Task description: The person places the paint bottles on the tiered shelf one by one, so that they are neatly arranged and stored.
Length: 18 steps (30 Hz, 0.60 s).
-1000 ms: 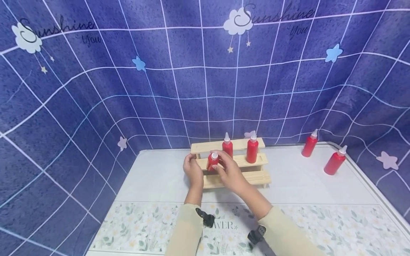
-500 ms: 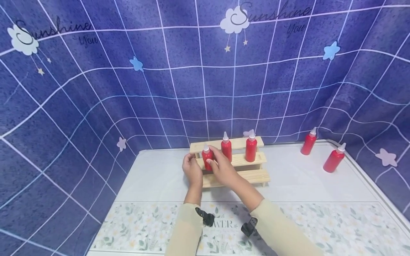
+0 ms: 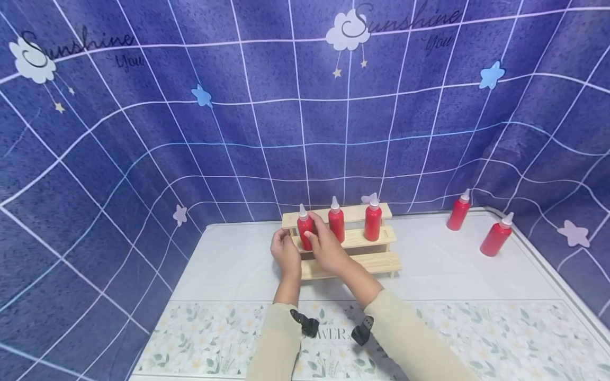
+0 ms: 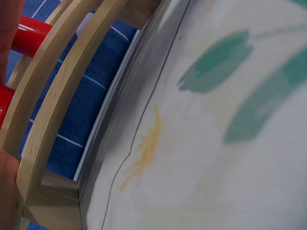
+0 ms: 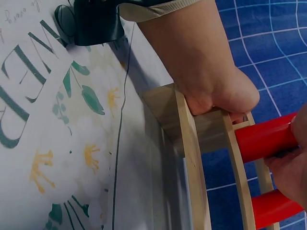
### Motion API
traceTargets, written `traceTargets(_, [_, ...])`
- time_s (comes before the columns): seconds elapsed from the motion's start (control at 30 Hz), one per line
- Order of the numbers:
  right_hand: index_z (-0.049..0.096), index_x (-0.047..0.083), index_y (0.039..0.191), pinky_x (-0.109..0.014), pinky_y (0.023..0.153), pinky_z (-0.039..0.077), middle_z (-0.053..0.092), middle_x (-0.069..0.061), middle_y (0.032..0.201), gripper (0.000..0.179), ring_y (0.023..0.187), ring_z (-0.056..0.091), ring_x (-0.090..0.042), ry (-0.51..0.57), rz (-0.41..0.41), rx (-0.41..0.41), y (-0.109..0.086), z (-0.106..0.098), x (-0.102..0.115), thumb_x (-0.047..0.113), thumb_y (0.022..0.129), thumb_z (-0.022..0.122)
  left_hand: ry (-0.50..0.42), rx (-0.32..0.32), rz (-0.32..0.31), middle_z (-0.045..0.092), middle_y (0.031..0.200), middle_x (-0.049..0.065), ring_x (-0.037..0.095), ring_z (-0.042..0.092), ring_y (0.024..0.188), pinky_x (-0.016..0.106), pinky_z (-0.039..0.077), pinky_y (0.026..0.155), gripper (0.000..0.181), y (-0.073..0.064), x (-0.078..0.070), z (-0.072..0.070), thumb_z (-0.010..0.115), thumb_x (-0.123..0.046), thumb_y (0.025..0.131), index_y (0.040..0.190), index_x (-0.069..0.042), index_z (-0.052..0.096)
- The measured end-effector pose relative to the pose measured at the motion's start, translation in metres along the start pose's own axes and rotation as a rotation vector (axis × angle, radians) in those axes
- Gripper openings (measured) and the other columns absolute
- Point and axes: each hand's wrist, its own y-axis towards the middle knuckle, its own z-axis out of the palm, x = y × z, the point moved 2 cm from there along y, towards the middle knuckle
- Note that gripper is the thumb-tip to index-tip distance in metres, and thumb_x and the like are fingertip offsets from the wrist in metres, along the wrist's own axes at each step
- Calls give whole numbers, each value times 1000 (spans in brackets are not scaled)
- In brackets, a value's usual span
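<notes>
The blue cloth (image 3: 267, 121) reads "Sunshine You" twice, the floral mat (image 3: 476, 333) "WER".

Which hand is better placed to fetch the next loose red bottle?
Probably the right hand, once it lets go of the held bottle: both loose bottles stand on its side of the table, while the left hand grips the rack at its left end.

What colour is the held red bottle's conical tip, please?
The conical tip looks white, clearest in head view.
</notes>
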Motion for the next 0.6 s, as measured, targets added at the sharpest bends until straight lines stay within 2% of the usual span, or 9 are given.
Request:
traceTargets(0.17, [33,4,160,-52,125,41,55,-27,152,56,144,55,-40,1,-6,-25,1,4,-2,12,109,54,2,-11,0,72,116,20,29,65,117,42,51,109,24,0,-1,0,49,1,97,110,3,69])
traceTargets(0.43, [32,7,161,-54,126,41,52,-26,155,59,146,54,-40,11,-6,-36,2,8,-4,12,108,56,28,-38,29,72,112,24,28,65,110,32,53,98,24,0,-3,1,50,2,96,108,6,70])
traceTargets(0.6, [30,9,163,-54,126,41,51,-24,157,60,148,52,-39,15,-4,-37,1,12,-8,10,108,55,6,-31,6,71,113,24,30,64,110,34,53,99,23,-2,-4,2,50,2,96,107,6,70])
